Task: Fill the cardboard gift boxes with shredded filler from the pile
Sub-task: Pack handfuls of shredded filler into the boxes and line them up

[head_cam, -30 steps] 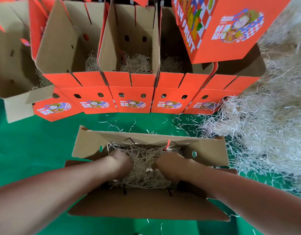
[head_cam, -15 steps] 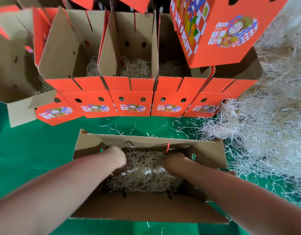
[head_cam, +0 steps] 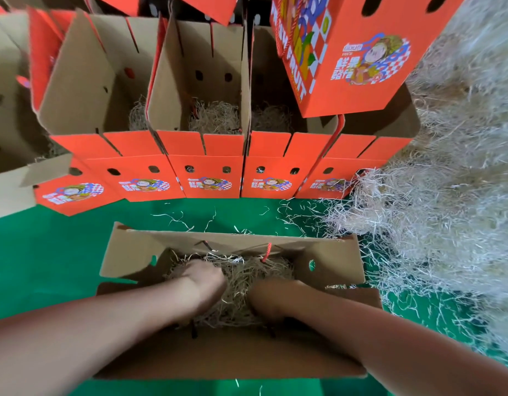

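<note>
A brown cardboard open box (head_cam: 333, 264) lies on the green surface (head_cam: 47, 252) right in front of the person, flaps spread out, and both bare arms reach down into it. The left hand (head_cam: 207, 281) is sunk into the shredded filler (head_cam: 241, 275) on the left side of the box, knuckles up. The right hand (head_cam: 271, 298) is pushed into the same wad just beside it, a little nearer the person. The fingers of both hands are buried in the pale shreds, so I cannot tell whether either hand is grasping a clump or pressing flat. A red cord (head_cam: 267, 251) hangs at the box's far wall, touching the filler.

The big pile (head_cam: 433, 224) of filler heaps up along the right, its edge spilling onto the green near the box's right flap. Loose strands (head_cam: 175, 218) lie scattered between the open box and the row of orange boxes (head_cam: 207, 178) standing behind it. Those stand upright side by side with their tops open, and several have filler at the bottom. A closed box (head_cam: 347, 58) with a printed side sits on top of the row at the right end
</note>
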Demonstrator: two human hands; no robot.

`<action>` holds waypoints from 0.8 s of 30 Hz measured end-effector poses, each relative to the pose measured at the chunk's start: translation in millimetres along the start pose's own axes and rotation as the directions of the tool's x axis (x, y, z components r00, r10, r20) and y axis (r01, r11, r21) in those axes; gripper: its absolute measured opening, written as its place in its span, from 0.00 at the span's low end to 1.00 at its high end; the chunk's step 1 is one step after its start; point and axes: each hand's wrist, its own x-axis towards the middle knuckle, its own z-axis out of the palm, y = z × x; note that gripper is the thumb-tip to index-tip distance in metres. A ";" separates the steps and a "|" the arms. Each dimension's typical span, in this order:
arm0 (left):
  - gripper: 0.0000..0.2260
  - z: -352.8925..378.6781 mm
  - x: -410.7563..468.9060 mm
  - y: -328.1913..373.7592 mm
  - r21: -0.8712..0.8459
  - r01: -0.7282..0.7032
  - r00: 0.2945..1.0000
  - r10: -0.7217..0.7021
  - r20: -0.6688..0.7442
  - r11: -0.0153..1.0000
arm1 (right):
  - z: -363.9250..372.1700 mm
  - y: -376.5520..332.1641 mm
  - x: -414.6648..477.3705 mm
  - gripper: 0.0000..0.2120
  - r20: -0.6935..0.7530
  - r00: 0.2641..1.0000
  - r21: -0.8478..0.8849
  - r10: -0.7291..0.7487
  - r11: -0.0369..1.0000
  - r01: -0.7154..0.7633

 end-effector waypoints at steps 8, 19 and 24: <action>0.16 27.1 -7.8 -27.8 -0.150 0.098 0.878 -0.014 0.478 0.984 | 10.5 4.3 -6.0 0.16 0.231 0.971 -0.008 0.069 0.998 -0.068; 0.09 -1.2 -42.0 -21.9 -0.373 0.006 0.999 -0.025 -0.047 0.928 | -4.3 7.4 -30.3 0.12 -0.073 0.987 0.182 0.142 0.975 -0.127; 0.10 -12.8 -89.2 -36.1 -0.400 0.012 0.910 -0.176 -0.376 0.917 | -11.0 3.6 -74.4 0.16 -0.405 0.900 0.173 0.161 0.980 -0.098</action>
